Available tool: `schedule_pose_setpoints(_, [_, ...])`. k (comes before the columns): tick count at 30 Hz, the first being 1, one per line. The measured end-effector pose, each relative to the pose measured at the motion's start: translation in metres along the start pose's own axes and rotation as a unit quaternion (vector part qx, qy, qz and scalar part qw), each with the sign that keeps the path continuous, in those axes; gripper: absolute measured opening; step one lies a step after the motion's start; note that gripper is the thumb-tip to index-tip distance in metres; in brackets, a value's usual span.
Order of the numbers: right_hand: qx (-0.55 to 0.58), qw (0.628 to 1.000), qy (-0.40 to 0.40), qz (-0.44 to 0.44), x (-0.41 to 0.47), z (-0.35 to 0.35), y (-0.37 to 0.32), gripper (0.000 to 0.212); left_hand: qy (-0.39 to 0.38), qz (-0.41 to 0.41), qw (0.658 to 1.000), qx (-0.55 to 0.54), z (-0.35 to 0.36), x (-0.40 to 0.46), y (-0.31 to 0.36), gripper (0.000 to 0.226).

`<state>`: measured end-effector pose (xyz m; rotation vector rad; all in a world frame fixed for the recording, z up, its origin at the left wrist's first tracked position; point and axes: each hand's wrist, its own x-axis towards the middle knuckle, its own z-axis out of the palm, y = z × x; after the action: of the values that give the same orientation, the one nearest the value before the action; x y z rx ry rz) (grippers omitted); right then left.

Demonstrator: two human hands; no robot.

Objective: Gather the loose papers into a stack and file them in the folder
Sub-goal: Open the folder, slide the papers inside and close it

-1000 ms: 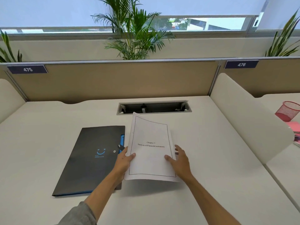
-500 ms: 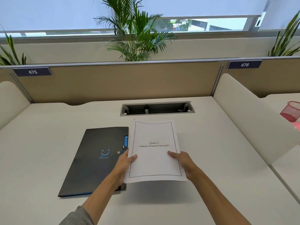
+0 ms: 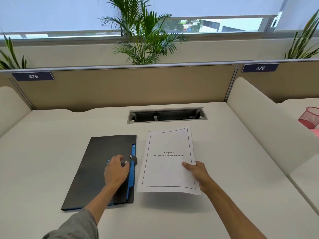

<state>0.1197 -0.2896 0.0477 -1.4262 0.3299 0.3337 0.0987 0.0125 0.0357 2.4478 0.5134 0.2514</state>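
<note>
A stack of white papers [image 3: 168,161] with a printed title page hangs a little above the desk, held at its right edge by my right hand [image 3: 197,172]. To its left a black folder [image 3: 94,171] with blue inner tabs lies flat and closed on the white desk [image 3: 51,135]. My left hand [image 3: 116,170] rests on the folder's cover, fingers curled next to the snap button on its right flap. The hand hides the folder's logo.
A cable slot [image 3: 166,115] is cut into the desk behind the papers. Beige partitions [image 3: 120,85] close the back and a white divider [image 3: 262,121] the right side. A pink mesh bin [image 3: 310,117] stands on the neighbouring desk.
My left hand has let go of the papers and moved left onto the folder by its snap. My right hand alone now holds the stack, shifted slightly right.
</note>
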Motion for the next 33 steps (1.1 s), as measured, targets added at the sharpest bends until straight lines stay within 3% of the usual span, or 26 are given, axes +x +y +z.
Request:
schedule_pose_setpoints(3, [-0.006,1.000,0.008,0.003,0.004,-0.002,0.003,0.016,-0.063,-0.038,0.981,0.177,0.004,0.010,-0.011,0.073])
schedule_pose_setpoints(6, [-0.013,1.000,0.007,0.000,0.004,-0.003,0.004,0.009,-0.118,-0.075,0.964,0.226,0.005,0.015,-0.012,0.095])
schedule_pose_setpoints(13, [-0.032,0.999,0.017,-0.005,0.011,-0.010,0.008,0.007,-0.172,-0.116,0.949,0.240,0.000,0.017,0.004,0.101])
schedule_pose_setpoints(18, [-0.024,1.000,0.012,-0.009,0.013,-0.008,0.009,0.012,-0.186,-0.136,0.934,0.273,-0.001,0.022,0.008,0.087])
schedule_pose_setpoints(23, [-0.025,0.999,-0.018,-0.011,0.014,0.002,0.009,0.019,-0.161,-0.036,0.952,0.258,-0.014,0.024,0.020,0.020])
schedule_pose_setpoints(33, [-0.060,0.995,-0.072,-0.018,0.015,0.025,0.001,0.023,-0.171,0.047,0.949,0.261,-0.046,0.035,0.023,0.013])
